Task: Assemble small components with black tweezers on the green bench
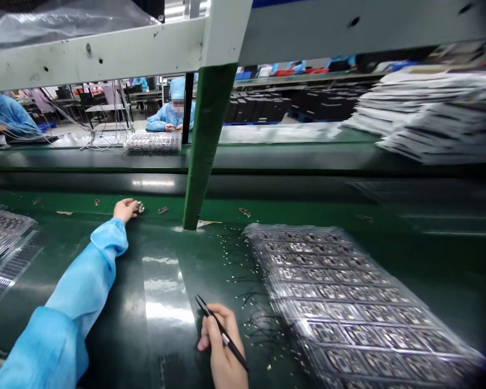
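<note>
My left hand [125, 209], in a light-blue sleeve, reaches far forward to the edge of the green belt and pinches a small metal part [140, 207]. Two similar small parts [163, 209] lie just to its right on the belt. My right hand [222, 346] rests near the front edge of the dark green table and grips black tweezers [221, 329], their tips pointing up-left and holding nothing. A clear plastic tray [348, 302] filled with several small components lies right of that hand.
A green post [204, 151] rises from the table middle. Another tray [4, 232] sits at far left. Tiny loose bits [227, 254] are scattered near the post. Stacked trays [433, 116] stand back right. Across the belt, people in blue gowns work beside a tray [153, 141].
</note>
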### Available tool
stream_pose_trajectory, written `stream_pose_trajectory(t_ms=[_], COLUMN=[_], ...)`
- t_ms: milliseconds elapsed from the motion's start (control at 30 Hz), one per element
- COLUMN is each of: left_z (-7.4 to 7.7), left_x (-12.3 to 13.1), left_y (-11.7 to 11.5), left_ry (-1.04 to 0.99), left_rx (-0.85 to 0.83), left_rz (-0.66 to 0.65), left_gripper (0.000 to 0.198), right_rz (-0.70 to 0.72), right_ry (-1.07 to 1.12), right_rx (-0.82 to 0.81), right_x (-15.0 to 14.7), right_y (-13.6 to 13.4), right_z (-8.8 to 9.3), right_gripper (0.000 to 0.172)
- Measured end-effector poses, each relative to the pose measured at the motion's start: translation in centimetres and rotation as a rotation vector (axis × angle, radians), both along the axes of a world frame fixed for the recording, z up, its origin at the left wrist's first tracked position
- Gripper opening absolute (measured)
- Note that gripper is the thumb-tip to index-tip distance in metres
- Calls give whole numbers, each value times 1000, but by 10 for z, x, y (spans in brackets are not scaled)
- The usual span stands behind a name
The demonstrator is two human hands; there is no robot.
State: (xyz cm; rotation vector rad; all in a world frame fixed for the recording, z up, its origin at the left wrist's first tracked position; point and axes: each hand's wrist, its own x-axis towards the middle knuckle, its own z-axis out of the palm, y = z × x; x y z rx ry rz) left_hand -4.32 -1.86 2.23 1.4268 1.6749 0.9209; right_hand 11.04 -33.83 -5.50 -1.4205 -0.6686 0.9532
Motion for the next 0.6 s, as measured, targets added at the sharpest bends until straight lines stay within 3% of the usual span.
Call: stream_pose_trajectory(t_ms=[67, 133, 200, 267, 300, 367, 467, 533, 600], left_z=[1, 1, 2, 5, 8, 15, 26, 29, 29], left_x=[-9, -14, -8, 11, 25, 59, 121, 164, 202], left_y=[15, 11, -9, -41, -59, -96, -136, -152, -165], left_ry=[61, 100, 104, 93, 100, 148, 344, 456, 550], left_rx=[60, 157, 276, 445, 610, 841, 871, 803, 728], left_rz=[100, 164, 181, 90, -56, -509, -1131, -1343, -1428], left_gripper=[40, 43, 39, 29, 24, 18, 19, 20, 21], right_rz=[12, 66, 146, 234, 261, 303, 296, 321, 290], right_ry=[4, -19, -70, -144, -189, -277, -342, -326, -324], right_rx=[19, 20, 27, 47, 62, 88, 83, 74, 84], right_x=[-1, -2, -4, -5, -6, -7, -7, -6, -5], right_y=[1, 2, 3, 4, 5, 7, 8, 7, 5], right_z=[-2, -2, -1, 2, 3, 8, 17, 24, 28], right_gripper=[36, 34, 31, 27, 25, 21, 14, 13, 15])
